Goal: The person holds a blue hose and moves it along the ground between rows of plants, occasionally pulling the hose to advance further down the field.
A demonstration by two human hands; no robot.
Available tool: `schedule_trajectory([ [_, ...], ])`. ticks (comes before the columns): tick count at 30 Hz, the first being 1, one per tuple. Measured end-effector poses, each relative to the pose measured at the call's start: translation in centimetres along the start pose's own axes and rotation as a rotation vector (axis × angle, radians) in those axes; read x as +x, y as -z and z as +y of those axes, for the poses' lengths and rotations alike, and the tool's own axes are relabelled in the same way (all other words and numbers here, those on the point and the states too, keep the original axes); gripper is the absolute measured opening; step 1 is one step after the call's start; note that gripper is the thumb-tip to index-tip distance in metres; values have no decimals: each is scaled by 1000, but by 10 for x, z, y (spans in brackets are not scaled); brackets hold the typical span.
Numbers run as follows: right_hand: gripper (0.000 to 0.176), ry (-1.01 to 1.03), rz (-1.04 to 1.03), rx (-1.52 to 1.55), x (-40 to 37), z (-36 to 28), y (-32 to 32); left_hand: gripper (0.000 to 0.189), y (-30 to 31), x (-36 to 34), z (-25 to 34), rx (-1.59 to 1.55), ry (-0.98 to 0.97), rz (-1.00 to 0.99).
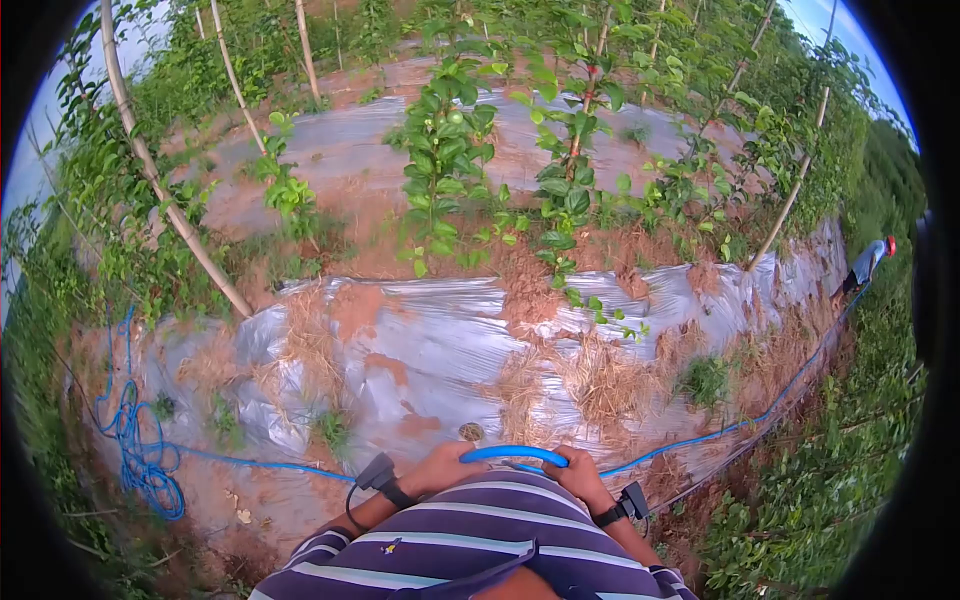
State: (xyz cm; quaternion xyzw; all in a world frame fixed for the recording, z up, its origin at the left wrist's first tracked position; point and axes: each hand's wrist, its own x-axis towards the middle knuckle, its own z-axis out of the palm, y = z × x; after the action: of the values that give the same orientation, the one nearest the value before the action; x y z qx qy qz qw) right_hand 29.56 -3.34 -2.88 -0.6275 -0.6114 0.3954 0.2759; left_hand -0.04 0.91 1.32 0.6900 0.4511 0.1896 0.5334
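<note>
A short arched stretch of blue hose [515,453] spans the gap between my two hands, close to my striped shirt. My left hand [442,468] is closed at the hose's left end. Around the right end, the fingers of my right hand [580,473] are wrapped. Each wrist wears a dark strap with a small black device. Behind my hands, more blue hose [690,440] runs along the ground to both sides. At the left it lies in a tangled heap of loops [145,450].
Silver plastic mulch [430,320] covers the raised bed ahead, with dry straw [605,380] and soil on it. Leafy climbing plants [445,150] grow behind, along with leaning wooden poles [165,180]. A person [868,262] in a red cap bends over at the far right.
</note>
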Motion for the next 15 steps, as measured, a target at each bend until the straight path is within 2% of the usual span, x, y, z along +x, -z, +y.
schedule_trajectory([
  [7,16,-28,5,-12,2,4,-1,29,1,3,-1,-18,46,-14],
  [10,25,-39,-25,-3,2,8,-2,28,0,6,-6,-47,19,-9],
  [15,20,-43,29,-22,0,-5,2,29,3,5,7,-87,38,-44],
])
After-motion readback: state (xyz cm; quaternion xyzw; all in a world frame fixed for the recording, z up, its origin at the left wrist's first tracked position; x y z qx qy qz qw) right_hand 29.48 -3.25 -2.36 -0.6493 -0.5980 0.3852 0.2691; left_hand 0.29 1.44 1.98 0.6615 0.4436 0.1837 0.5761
